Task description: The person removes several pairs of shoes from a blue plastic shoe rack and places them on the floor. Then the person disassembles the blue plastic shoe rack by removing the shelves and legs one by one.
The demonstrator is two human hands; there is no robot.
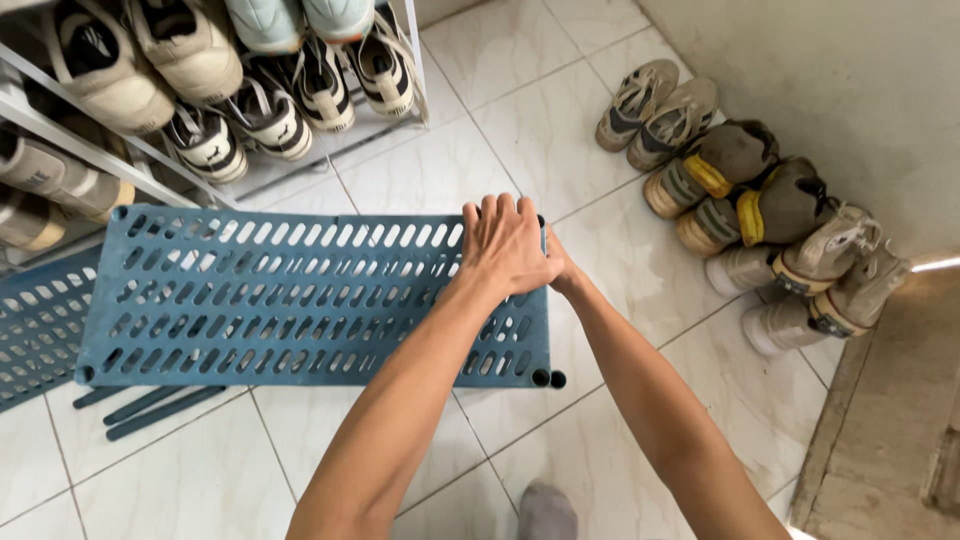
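Both hands [515,250] clasped over far right corner of blue slotted shelf panel [290,300].

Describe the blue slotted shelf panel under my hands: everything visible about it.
The blue shelf panel looks like moulded plastic: a long rectangle pierced by rows of oval slots, with round sockets at its near right corner. It lies roughly flat over the white tiled floor, with dark tubes showing beneath its near edge. The left hand presses on its far right corner; the right hand is mostly hidden behind it.
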